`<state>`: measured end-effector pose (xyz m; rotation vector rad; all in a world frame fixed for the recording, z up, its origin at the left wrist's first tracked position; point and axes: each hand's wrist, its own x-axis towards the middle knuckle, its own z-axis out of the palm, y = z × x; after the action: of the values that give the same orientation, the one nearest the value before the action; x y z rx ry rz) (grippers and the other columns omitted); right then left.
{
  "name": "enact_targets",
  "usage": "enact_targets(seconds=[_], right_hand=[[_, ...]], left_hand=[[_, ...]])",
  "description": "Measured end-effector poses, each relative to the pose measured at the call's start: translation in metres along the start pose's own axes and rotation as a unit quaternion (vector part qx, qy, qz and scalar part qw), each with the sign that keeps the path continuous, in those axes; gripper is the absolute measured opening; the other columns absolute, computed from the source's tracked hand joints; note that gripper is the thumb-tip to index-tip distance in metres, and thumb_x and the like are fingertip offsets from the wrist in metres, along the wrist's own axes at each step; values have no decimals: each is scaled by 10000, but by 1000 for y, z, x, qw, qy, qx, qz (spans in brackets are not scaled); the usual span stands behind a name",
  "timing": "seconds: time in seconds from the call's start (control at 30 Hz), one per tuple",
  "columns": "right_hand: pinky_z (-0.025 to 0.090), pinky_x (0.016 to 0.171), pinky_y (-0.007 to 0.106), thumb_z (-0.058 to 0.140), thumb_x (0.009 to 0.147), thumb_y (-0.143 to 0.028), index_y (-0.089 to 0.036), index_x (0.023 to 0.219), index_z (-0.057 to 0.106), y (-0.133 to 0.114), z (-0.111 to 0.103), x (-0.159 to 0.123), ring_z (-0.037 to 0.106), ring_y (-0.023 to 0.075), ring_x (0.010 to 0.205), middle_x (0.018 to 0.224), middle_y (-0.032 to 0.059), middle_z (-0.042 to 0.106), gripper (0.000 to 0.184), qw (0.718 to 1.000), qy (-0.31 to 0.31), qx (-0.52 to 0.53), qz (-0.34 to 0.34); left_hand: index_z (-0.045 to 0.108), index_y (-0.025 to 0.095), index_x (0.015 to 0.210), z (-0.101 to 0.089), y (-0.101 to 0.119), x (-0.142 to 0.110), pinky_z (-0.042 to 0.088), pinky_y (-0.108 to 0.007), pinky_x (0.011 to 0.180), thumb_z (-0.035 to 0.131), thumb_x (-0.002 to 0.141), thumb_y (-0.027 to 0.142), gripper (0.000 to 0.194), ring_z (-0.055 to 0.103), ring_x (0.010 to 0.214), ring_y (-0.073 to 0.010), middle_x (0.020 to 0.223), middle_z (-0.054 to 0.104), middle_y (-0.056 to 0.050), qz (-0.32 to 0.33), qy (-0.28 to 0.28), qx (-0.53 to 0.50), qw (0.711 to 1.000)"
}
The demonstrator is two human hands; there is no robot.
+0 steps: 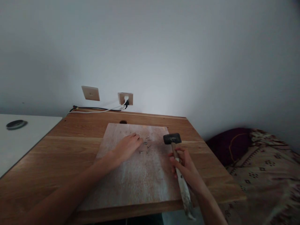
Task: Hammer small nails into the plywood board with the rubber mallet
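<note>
A pale wooden board [138, 181] lies on the brown wooden table. Over its upper middle is my left hand [128, 146], fingers bent down and close together; whatever may be between the fingertips is hidden. Just right of those fingertips lie several small silver screws or nails [145, 143], too small to tell which. A row of small dark marks runs along the board's far part. My right hand [184, 164] is closed around the pale, worn handle of a mallet [172, 138]. Its black head points away from me, above the board's right edge, and the handle's end reaches past the table's front edge.
The wooden table [56, 153] meets a plain wall with a socket [126, 98], plugged cables [100, 110] and a blank plate [91, 93]. On the left, a white surface [28, 140] carries a round dark object [16, 124]. Patterned fabric [264, 168] is heaped at right.
</note>
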<state>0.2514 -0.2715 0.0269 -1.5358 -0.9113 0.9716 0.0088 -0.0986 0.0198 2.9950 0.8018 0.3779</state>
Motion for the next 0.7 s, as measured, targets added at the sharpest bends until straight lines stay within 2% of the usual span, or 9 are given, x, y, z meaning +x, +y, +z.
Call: enact_targets(seconds=[0.1,0.17,0.23,0.27,0.33,0.4,0.47,0.6,0.7], right_hand=[[493,399,282,743,791,-560,-262,1391,394,-1,-4,17,601,133,484,1072,58,729,755,992,30,-112,-43],[489,416,278,675,834,-482,-238,1497,355,-2,-7,28,590,125,464,1078,71,747,775,981,32,-184,-49],[477,422,276,622,856,-404,-202,1500,405,-1,-9,35,579,127,439,990,61,763,709,972,17,-229,-40],[465,417,276,603,865,-387,-180,1471,451,-1,-9,37,576,138,425,881,41,758,659,970,5,-240,-30],[434,400,275,574,883,-395,-156,1386,540,2,-8,38,574,169,397,648,-12,682,558,971,-8,-240,-10],[421,388,276,564,891,-440,-157,1310,593,5,-7,38,575,189,380,528,-46,601,506,973,-2,-229,-3],[427,387,279,576,878,-489,-167,1268,616,8,-5,36,578,190,377,520,-50,591,507,976,17,-218,-7],[430,391,278,603,864,-533,-157,1248,635,10,-5,35,560,188,366,482,-59,560,538,979,25,-200,0],[410,372,267,604,864,-536,-156,1230,634,12,-5,37,533,171,351,496,-59,562,527,985,28,-173,-1]], left_hand=[[693,162,1055,-2,-3,4,578,-403,924,466,953,3,295,692,1072,-271,1110,718,-125,-8,-10,-18,1000],[693,162,1078,-4,-6,8,577,-409,934,433,922,-19,353,687,1086,-271,1161,700,-137,-9,-26,-26,999],[695,162,1091,-6,-10,16,574,-410,939,442,895,-17,366,686,1078,-268,1160,690,-132,-14,-29,-43,999],[699,165,1075,-6,-13,22,572,-406,944,462,884,-8,350,688,1068,-262,1148,690,-122,-18,-22,-61,998],[714,173,971,-4,-17,38,567,-393,964,515,866,20,273,691,1057,-246,1123,698,-104,-26,8,-112,993],[718,173,845,2,-18,60,560,-381,982,566,839,32,207,699,1051,-236,1109,722,-103,-30,44,-173,983],[732,163,819,9,-16,84,569,-362,941,608,817,34,180,719,993,-226,1056,758,-104,-47,70,-240,967],[765,156,922,28,-7,122,573,-303,809,681,800,53,180,730,816,-183,878,790,-48,-101,85,-349,928],[769,158,886,42,-2,135,562,-286,801,704,792,71,143,722,791,-170,836,788,-28,-75,75,-365,925]])
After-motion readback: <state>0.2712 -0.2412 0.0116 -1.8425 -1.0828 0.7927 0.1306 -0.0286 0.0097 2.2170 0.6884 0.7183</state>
